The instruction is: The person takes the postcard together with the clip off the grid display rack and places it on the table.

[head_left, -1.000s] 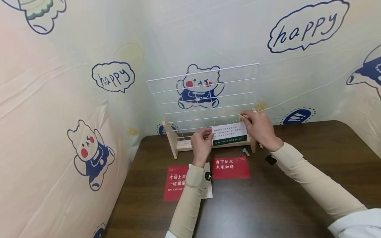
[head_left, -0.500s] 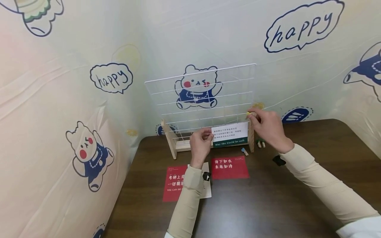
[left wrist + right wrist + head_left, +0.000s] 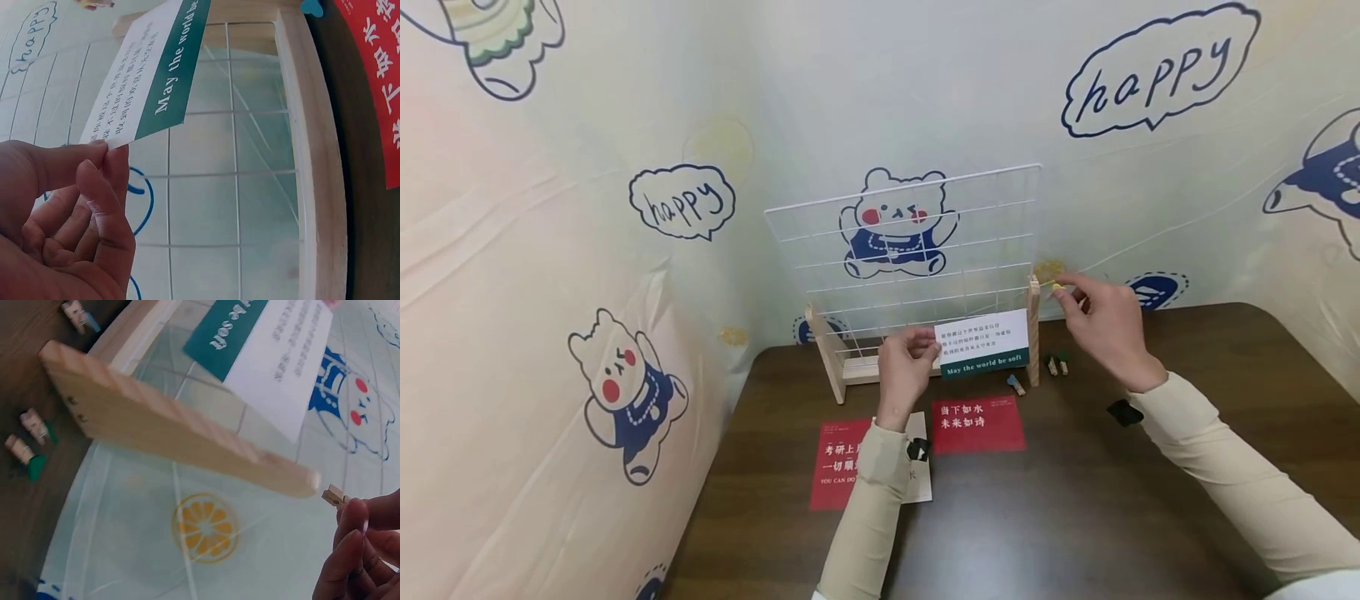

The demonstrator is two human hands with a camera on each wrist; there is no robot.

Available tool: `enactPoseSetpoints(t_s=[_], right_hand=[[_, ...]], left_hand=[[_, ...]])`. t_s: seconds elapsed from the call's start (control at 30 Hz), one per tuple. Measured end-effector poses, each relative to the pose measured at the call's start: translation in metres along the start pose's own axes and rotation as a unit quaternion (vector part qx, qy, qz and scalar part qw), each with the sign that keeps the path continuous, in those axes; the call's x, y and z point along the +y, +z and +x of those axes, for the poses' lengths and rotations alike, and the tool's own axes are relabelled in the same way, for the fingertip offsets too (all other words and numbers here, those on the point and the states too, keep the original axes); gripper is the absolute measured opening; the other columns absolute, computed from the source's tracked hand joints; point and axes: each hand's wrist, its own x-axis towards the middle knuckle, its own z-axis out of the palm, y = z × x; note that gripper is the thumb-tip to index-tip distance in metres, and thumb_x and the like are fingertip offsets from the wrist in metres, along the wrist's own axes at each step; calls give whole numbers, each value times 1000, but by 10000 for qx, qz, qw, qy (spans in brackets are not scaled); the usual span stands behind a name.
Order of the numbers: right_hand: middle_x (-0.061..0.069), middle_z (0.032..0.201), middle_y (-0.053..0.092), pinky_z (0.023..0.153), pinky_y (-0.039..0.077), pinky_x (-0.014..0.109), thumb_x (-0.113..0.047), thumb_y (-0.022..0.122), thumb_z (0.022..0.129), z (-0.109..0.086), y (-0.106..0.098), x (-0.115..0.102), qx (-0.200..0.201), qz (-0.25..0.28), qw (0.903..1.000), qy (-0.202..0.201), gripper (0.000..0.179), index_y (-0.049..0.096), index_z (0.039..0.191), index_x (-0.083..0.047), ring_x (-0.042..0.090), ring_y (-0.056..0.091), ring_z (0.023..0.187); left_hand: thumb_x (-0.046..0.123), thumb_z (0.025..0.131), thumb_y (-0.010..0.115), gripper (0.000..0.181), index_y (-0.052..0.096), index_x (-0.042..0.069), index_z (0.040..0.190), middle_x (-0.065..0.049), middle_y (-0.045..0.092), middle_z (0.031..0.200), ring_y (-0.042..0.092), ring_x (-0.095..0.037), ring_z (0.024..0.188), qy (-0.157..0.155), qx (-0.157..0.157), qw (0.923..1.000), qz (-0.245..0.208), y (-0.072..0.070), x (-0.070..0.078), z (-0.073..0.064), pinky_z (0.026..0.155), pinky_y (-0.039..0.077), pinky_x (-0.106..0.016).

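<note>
My left hand [image 3: 904, 375] pinches the left edge of a white card [image 3: 981, 335] with a green strip reading "May the world be soft". The card hangs tilted in front of the lower part of a white wire grid rack [image 3: 966, 265]. Past the rack's right wooden post [image 3: 1033, 337], my right hand [image 3: 1108, 329] pinches a small wooden clothespin [image 3: 334, 496] between thumb and forefinger. A bit of yellow shows at those fingertips in the head view. The clothespin is apart from the card, and the fingers partly hide it.
On the brown table [image 3: 1075, 500] lie a red card [image 3: 977, 425], another red card [image 3: 835, 467] and a pale card [image 3: 920, 483] partly under my left forearm. A blue-topped clothespin [image 3: 1016, 384] lies before the rack; green-topped clothespins [image 3: 1057, 365] lie to its right.
My right hand has moved right, away from the card's upper right corner and past the post, still pinching the clothespin. The left hand keeps the card, which has shifted slightly.
</note>
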Motion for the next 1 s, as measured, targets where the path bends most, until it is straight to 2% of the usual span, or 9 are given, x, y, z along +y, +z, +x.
enactPoseSetpoints(t_s=[0.2, 0.33, 0.5, 0.73, 0.87, 1.0], right_hand=[[19, 88, 77, 50, 35, 26, -6, 72, 95, -6, -1, 17, -134, -96, 9998, 117, 15, 79, 107, -1, 8, 48, 50], [24, 94, 78, 46, 37, 26, -6, 70, 96, -11, -1, 28, -446, 9, 9983, 364, 16, 78, 108, 2, 8, 53, 48], [27, 93, 78, 49, 40, 25, -5, 68, 96, -23, -2, 41, -887, -67, 9936, 693, 18, 76, 109, 5, 16, 63, 52], [23, 83, 76, 51, 37, 28, -7, 69, 95, -34, 0, 54, -953, -254, 9925, 716, 18, 77, 107, 5, 18, 52, 55], [22, 84, 77, 51, 39, 31, -8, 69, 94, -37, 0, 58, -991, -366, 9912, 792, 19, 77, 107, 3, 20, 58, 56], [21, 84, 77, 50, 40, 32, -9, 68, 95, -42, 0, 62, -1187, -383, 9882, 888, 20, 78, 107, 2, 21, 61, 57]], left_hand=[[5, 94, 75, 17, 78, 2, 110, -15, 80, 102, 80, -25, 88, 52, -212, 9997, -112, 3, 4, -6, 76, 64, -32], [6, 94, 75, 16, 78, 3, 109, -14, 80, 102, 80, -26, 89, 23, -381, 9993, -49, 3, 6, -11, 74, 64, -32], [7, 94, 75, 15, 78, 4, 109, -13, 80, 100, 79, -23, 87, 33, -563, 9984, 100, 3, 4, -15, 74, 63, -28], [5, 93, 76, 14, 78, 3, 107, -13, 80, 97, 79, -22, 83, 44, -711, 9974, 132, -2, 0, -19, 72, 62, -26], [3, 93, 75, 14, 78, 2, 106, -14, 79, 97, 80, -23, 83, -24, -767, 9970, 36, -3, -3, -23, 72, 63, -27], [2, 93, 74, 20, 76, 4, 112, -13, 79, 95, 79, -20, 81, -72, -872, 9961, 89, -3, -6, -27, 70, 62, -25]])
